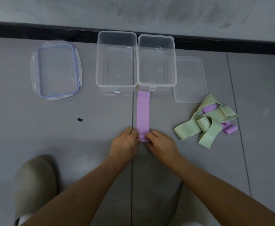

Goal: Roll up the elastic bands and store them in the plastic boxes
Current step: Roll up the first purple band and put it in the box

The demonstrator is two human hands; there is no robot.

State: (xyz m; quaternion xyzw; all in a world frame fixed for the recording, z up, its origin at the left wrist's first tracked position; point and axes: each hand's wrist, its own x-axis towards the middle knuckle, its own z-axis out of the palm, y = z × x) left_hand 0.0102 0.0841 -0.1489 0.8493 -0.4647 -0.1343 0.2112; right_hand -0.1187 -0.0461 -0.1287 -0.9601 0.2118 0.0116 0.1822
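Observation:
A purple elastic band (pixel 143 111) lies flat and straight on the grey floor, running from my hands up to the boxes. My left hand (pixel 125 142) and my right hand (pixel 160 144) pinch its near end from either side, where a small roll has formed. Two clear plastic boxes stand open side by side beyond it: the larger left box (pixel 99 62) and the right box (pixel 174 62). Both look empty. A tangled pile of green bands (pixel 205 126) and purple bands (pixel 229 128) lies to the right.
A blue-sealed lid (pixel 56 70) lies at the left, a plain clear lid (pixel 190 79) right of the boxes. A dark wall skirting (pixel 52 31) runs behind. My beige shoe (pixel 35 185) is at the lower left. A small black mark (pixel 80 119) is on the floor.

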